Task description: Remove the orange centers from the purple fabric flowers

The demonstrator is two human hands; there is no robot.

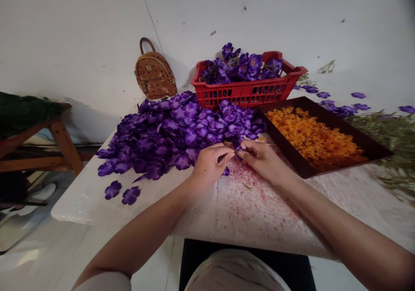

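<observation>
My left hand (210, 163) and my right hand (259, 158) meet over the table, in front of a large heap of purple petals (162, 131). Thumb and fingers of the left pinch a thin greenish piece, too small to make out well. The right hand's fingers are closed around a purple flower (238, 143), partly hidden by them. To the right of my hands, orange flower centres (317, 139) fill a dark tray (304, 170). Behind the heap stands a red basket (243, 93) holding finished-looking purple flowers (241, 66).
A brown backpack (155, 75) leans on the wall behind the heap. Green stems (389, 139) and loose purple petals (346, 109) lie at the right. Two petal pieces (131, 195) lie near the table's left edge. A wooden stand (61, 139) is at the far left.
</observation>
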